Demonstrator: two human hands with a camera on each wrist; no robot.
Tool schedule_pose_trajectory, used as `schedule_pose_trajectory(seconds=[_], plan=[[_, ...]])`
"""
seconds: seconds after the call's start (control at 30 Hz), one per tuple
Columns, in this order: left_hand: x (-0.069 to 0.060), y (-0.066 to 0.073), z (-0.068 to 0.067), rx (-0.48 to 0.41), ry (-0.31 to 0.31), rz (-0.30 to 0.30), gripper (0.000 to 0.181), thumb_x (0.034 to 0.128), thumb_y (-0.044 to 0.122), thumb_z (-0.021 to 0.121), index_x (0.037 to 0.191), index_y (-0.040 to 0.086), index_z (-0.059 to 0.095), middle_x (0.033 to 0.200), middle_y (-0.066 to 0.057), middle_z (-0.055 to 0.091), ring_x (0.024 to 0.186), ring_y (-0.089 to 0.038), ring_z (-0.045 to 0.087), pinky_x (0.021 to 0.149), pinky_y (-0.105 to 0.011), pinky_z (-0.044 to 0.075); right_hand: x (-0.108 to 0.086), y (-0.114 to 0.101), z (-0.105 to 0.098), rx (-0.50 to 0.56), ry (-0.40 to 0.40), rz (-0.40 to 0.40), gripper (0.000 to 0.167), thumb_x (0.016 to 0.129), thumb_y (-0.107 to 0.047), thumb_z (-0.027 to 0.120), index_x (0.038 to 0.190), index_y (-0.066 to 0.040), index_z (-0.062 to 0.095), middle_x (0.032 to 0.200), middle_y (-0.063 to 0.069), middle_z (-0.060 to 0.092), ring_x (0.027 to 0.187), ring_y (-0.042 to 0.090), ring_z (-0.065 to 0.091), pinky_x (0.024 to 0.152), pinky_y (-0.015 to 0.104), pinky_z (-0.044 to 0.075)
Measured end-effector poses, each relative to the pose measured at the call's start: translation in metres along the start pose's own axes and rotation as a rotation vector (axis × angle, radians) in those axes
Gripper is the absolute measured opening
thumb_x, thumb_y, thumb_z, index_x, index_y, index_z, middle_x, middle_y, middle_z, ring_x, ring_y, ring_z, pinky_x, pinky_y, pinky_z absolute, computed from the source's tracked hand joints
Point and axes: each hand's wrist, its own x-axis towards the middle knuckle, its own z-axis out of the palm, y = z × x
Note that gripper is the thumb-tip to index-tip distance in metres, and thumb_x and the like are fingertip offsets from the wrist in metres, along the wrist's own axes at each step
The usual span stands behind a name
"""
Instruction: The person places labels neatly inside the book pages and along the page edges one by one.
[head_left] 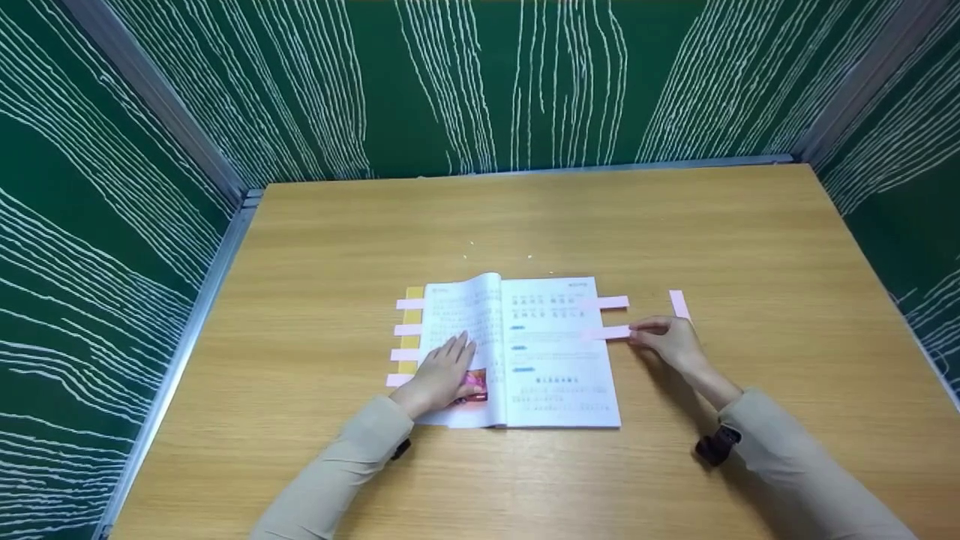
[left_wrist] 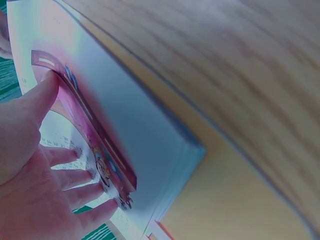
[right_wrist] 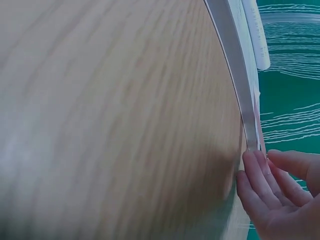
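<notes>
An open book [head_left: 559, 352] lies on the table, with pink strips past both side edges. My left hand [head_left: 439, 375] rests spread on the left page, thumb on a coloured picture [left_wrist: 100, 135]; the left wrist view shows this hand [left_wrist: 45, 175] with its fingers apart. At the right edge, my right hand [head_left: 679, 349] pinches the outer end of a pink strip [head_left: 615, 332] that lies across the page edge. Above it is another strip [head_left: 613, 302]. In the right wrist view the thumb and fingertips of my right hand [right_wrist: 280, 195] meet beside the book's edge.
A separate pink strip [head_left: 679, 304] lies on the table [head_left: 345, 240] just beyond my right hand. Several tiny white scraps lie above the book. Green panels with white wavy lines [head_left: 570, 82] stand behind and at both sides of the table.
</notes>
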Motion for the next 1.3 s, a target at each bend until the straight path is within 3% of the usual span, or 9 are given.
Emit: schedule_pose_trajectory(seconds=[0.1,0.2,0.33,0.43,0.57,0.9,1.13,1.3], plan=[[0.000,0.000,0.000,-0.007,0.003,0.001,0.074,0.0854,0.044,0.050,0.136,-0.004,0.025,0.142,-0.024,0.020,0.129,-0.036,0.021,0.103,-0.045,0.023,-0.001,0.000,-0.001,-0.094,0.028,-0.013,0.022,0.079,-0.002,0.062,0.094,0.014,0.062,0.089,0.024,0.064,0.068,-0.005,0.056,0.064,0.008,0.044],[0.000,0.000,0.000,-0.005,-0.002,-0.002,0.075,0.0854,0.044,0.049,0.137,-0.004,0.024,0.142,-0.024,0.020,0.129,-0.036,0.021,0.104,-0.045,0.023,-0.003,-0.001,0.000,-0.211,0.078,-0.058,0.018,0.080,-0.004,0.063,0.092,0.009,0.065,0.087,0.021,0.065,0.072,0.007,0.059,0.064,0.011,0.042],[0.000,0.000,0.001,-0.003,-0.017,-0.011,0.074,0.0859,0.043,0.049,0.137,-0.004,0.024,0.142,-0.023,0.019,0.130,-0.035,0.020,0.104,-0.044,0.023,-0.006,-0.001,0.003,-0.301,0.110,-0.145,0.016,0.081,-0.003,0.061,0.091,0.008,0.065,0.087,0.021,0.065,0.079,0.028,0.061,0.070,0.026,0.047],[0.000,0.000,0.002,-0.009,-0.017,-0.013,0.074,0.0858,0.043,0.049,0.137,-0.004,0.024,0.142,-0.023,0.019,0.130,-0.035,0.020,0.104,-0.044,0.022,-0.009,-0.001,0.006,-0.327,0.101,-0.217,0.016,0.081,-0.002,0.060,0.092,0.009,0.064,0.088,0.023,0.064,0.082,0.033,0.060,0.073,0.039,0.049],[0.000,0.000,0.001,-0.018,-0.015,-0.012,0.075,0.0853,0.045,0.048,0.137,-0.004,0.024,0.142,-0.023,0.018,0.130,-0.035,0.020,0.104,-0.045,0.023,-0.013,-0.001,0.010,-0.363,0.049,-0.318,0.018,0.082,-0.001,0.059,0.096,0.009,0.062,0.094,0.023,0.062,0.090,0.036,0.059,0.078,0.045,0.047],[0.000,0.000,-0.002,-0.029,-0.032,-0.021,0.075,0.0855,0.044,0.049,0.138,-0.003,0.022,0.143,-0.022,0.016,0.130,-0.035,0.019,0.104,-0.045,0.022,-0.021,-0.005,0.017,-0.529,-0.165,-0.522,0.039,0.083,-0.008,0.060,0.118,0.008,0.052,0.124,0.025,0.047,0.114,0.039,0.044,0.094,0.050,0.035],[-0.001,0.001,-0.004,-0.037,-0.034,-0.024,0.075,0.0861,0.045,0.047,0.138,-0.002,0.021,0.144,-0.022,0.015,0.130,-0.035,0.018,0.104,-0.045,0.021,-0.023,-0.006,0.021,-0.647,-0.326,-0.492,0.054,0.086,-0.019,0.056,0.132,0.003,0.037,0.138,0.019,0.033,0.126,0.033,0.029,0.103,0.053,0.017],[-0.001,0.001,-0.004,-0.043,-0.031,-0.024,0.075,0.0855,0.044,0.048,0.138,-0.003,0.021,0.143,-0.022,0.016,0.130,-0.036,0.018,0.104,-0.046,0.022,-0.024,-0.008,0.023,-0.671,-0.395,-0.470,0.057,0.088,-0.026,0.054,0.134,0.001,0.034,0.141,0.015,0.028,0.128,0.033,0.025,0.103,0.054,0.013]])
